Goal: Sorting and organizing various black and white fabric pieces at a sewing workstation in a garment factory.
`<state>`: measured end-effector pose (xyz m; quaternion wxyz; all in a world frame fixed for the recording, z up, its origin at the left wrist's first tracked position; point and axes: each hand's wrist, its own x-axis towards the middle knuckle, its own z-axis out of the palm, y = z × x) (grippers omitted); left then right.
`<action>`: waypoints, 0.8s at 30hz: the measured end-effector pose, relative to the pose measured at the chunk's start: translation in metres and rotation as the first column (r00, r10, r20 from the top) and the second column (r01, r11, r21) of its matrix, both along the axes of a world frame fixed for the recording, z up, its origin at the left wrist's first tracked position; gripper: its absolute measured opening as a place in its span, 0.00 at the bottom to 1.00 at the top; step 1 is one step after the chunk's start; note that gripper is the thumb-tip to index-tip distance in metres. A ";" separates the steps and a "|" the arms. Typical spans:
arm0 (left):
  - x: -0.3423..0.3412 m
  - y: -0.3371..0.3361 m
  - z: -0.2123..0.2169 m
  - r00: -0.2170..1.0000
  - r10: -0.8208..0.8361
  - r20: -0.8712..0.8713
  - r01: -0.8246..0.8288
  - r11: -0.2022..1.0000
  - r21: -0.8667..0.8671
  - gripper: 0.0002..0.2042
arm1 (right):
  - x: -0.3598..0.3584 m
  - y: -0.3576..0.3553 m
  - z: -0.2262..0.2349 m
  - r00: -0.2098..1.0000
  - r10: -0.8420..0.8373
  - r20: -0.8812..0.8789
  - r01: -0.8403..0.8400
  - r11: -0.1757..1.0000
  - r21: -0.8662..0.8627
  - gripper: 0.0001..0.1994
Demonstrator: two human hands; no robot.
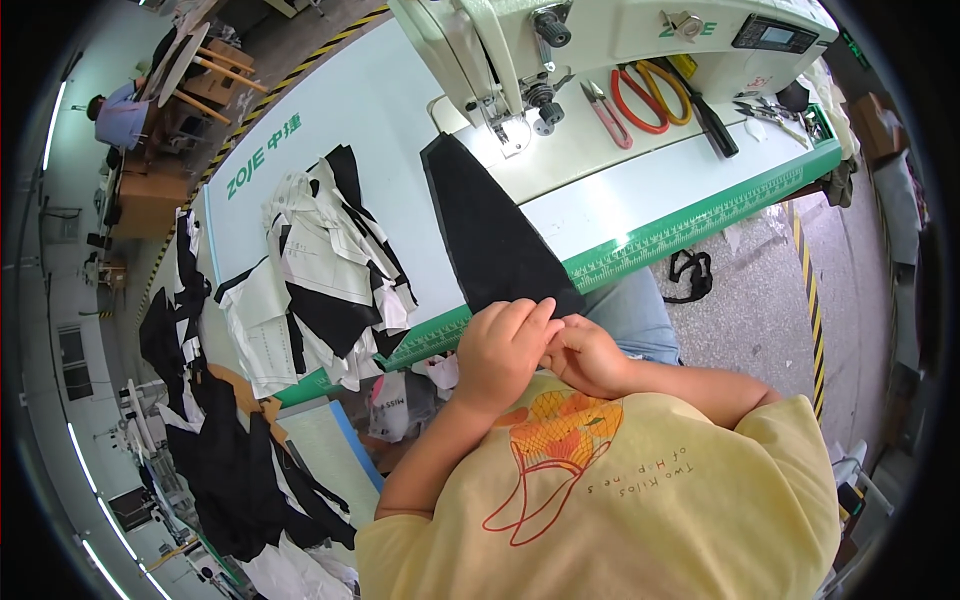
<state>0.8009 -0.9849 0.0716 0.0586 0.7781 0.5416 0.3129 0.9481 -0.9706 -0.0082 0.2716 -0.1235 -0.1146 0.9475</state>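
A long black fabric piece [495,225] lies across the front edge of the sewing table, its narrow far end close to the needle area of the sewing machine [500,60]. At its wide near end, my left hand [505,345] has its fingers bent over the fabric edge. My right hand [590,352] is curled right beside it, fingertips meeting those of the left. Both hands are closed at the fabric's near edge; the right hand's exact grip is partly hidden.
Left of the fabric lies a pile of black and white cut pieces [320,270]. Red-handled scissors [640,100], pink snips [608,115] and a black-handled tool [715,130] rest right of the needle. A green ruler strip [700,215] edges the table. More black cloth [235,475] hangs at lower left.
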 end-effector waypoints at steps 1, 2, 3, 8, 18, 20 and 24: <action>-0.003 0.002 0.005 1.000 0.005 0.026 -0.005 1.000 -0.011 0.12 | 0.003 -0.002 -0.001 1.000 0.000 0.001 0.000 1.000 0.001 0.12; -0.008 0.004 0.010 0.999 0.019 0.048 -0.018 1.000 -0.022 0.13 | 0.001 0.001 0.016 1.000 -0.024 0.009 0.024 1.000 -0.010 0.14; -0.016 0.006 0.013 0.996 0.050 0.075 -0.048 0.999 -0.021 0.14 | 0.000 0.002 0.029 0.998 -0.055 0.019 0.056 0.998 -0.019 0.18; -0.059 0.055 0.027 0.894 0.372 0.249 -0.329 0.923 -0.198 0.07 | -0.006 0.006 0.042 0.957 0.022 0.289 0.021 0.989 -0.146 0.14; -0.119 0.163 0.001 0.897 0.439 -0.053 -0.435 0.855 -0.282 0.09 | -0.007 0.009 0.044 0.936 0.062 0.346 -0.010 0.988 -0.151 0.14; -0.127 0.169 -0.007 0.899 0.435 -0.060 -0.428 0.838 -0.339 0.10 | -0.007 0.010 0.046 0.934 0.064 0.352 -0.010 0.988 -0.154 0.12; -0.133 0.174 -0.018 0.911 0.411 -0.018 -0.382 0.829 -0.408 0.09 | -0.007 0.012 0.047 0.939 0.056 0.340 -0.001 0.987 -0.159 0.11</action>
